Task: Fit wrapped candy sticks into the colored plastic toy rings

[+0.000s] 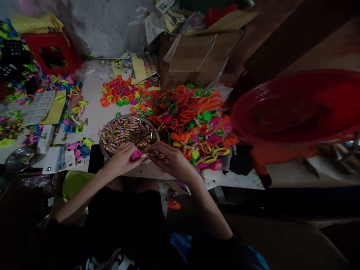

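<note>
A round metal bowl (156, 139) full of small striped wrapped rolls (126, 129) stands at the table's front edge. Over its near rim, my left hand (122, 159) is closed on a bright pink plastic piece (136, 155), perhaps a toy watch. Several of the same small rolls sit in the curled fingers of my right hand (176, 161). The fingertips of both hands meet at the pink piece's right end, where a small pale roll seems to be pinched. Just right of the bowl lies a heap of orange, pink, green and yellow plastic band pieces (194, 116).
Behind the heap stands a cardboard box (199, 56). A large red basin (298, 108) is at right. More plastic pieces, a red stool (53, 52), printed sheets (39, 107), a white phone-like object (52, 160) and a small metal dish (19, 159) are at left.
</note>
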`<state>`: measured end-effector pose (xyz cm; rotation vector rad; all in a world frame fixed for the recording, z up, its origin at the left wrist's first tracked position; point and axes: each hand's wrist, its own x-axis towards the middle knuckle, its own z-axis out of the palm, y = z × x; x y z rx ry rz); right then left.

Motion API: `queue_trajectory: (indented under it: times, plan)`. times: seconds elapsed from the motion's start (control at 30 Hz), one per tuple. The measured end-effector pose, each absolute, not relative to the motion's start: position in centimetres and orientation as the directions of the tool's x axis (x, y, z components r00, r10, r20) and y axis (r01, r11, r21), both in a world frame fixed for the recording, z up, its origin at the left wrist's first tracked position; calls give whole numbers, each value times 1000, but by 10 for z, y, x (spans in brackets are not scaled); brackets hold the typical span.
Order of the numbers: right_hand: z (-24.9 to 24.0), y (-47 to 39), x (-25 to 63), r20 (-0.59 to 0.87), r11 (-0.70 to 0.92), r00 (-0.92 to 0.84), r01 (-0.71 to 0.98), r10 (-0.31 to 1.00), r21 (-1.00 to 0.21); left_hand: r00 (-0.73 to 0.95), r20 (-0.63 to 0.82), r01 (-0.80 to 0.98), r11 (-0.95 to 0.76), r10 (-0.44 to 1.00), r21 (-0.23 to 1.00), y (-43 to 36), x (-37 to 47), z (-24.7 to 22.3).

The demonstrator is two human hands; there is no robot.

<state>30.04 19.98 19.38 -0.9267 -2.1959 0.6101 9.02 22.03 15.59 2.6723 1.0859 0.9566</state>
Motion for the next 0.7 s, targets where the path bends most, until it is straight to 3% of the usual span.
queue_trajectory:
  times: [0.1,0.7]
  plan:
    - [190,197,298,432,659,-516,426,739,-619,541,517,595,-736,663,321,217,89,159]
    - [180,193,292,442,618,-433,507,786,-601,571,548,695,-715,611,73,210,89,161]
